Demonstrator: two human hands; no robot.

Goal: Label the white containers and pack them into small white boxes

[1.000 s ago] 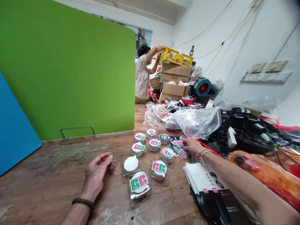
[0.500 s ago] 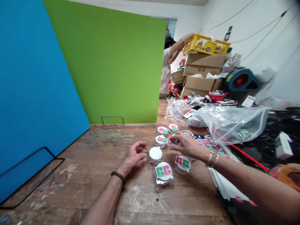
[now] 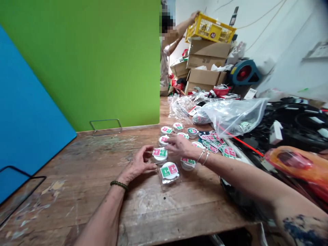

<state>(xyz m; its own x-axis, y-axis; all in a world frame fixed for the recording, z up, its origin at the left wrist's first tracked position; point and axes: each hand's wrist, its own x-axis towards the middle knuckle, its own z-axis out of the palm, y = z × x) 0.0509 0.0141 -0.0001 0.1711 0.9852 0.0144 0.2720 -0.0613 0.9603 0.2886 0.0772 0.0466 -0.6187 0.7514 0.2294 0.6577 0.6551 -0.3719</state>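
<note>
A pink-and-green wipe packet (image 3: 159, 152) lies on a round white disc (image 3: 161, 158) in a clear plastic case. My right hand (image 3: 178, 147) reaches over from the right, its fingertips pinched at the packet's upper right edge. On the left of the same case rests my left hand (image 3: 140, 160), thumb and fingers apart and curved around its side; I cannot tell whether it touches. Nearer to me sits another clear case (image 3: 170, 182) with a packet (image 3: 169, 169) on its disc. One more packet-topped disc (image 3: 188, 165) is partly hidden under my right wrist.
Several similar discs (image 3: 178, 126) stand farther back. Loose packets (image 3: 214, 141) are piled to the right, beside a clear plastic bag (image 3: 235, 114). Green (image 3: 102, 68) and blue (image 3: 23, 112) panels stand at left. Behind, a person's hands hold a yellow crate (image 3: 210, 29) over cardboard boxes (image 3: 208, 51).
My right hand has moved left with a packet, which now lies on the formerly plain white disc. My left hand stays beside that case. The camera view has shifted rightward.
</note>
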